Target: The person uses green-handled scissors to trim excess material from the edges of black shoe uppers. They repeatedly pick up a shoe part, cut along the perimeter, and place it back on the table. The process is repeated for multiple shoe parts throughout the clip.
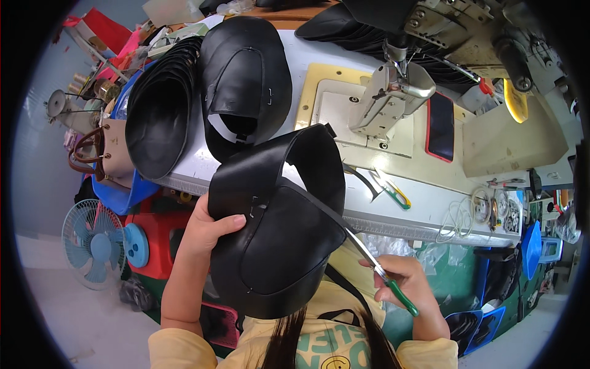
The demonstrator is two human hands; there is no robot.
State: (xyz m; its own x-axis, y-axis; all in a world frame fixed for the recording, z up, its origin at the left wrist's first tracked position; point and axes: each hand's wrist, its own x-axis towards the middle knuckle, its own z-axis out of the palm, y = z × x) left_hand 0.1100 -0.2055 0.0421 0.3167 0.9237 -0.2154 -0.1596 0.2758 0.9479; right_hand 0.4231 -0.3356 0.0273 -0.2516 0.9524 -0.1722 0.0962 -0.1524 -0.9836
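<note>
In front of me my left hand (212,227) grips a black shoe upper (286,240) by its left edge, thumb on top. A curved seam runs across its rounded toe, and a small pale stitch mark shows near my thumb. My right hand (409,277), below and to the right, is closed around green-handled scissors (369,253). Their metal blades reach up to the upper's right edge, and the tips meet the black material there. Another black upper (246,74) lies on the table just beyond, beside a nested stack of uppers (163,111) on the left.
A sewing machine (393,92) stands at the back right over the white table (203,147). Near it lie a phone (440,126), yellow-green-handled snips (390,187) and loose white cord (458,218). More black pieces (350,31) are piled behind. A fan (95,243) and handbag (114,147) are left.
</note>
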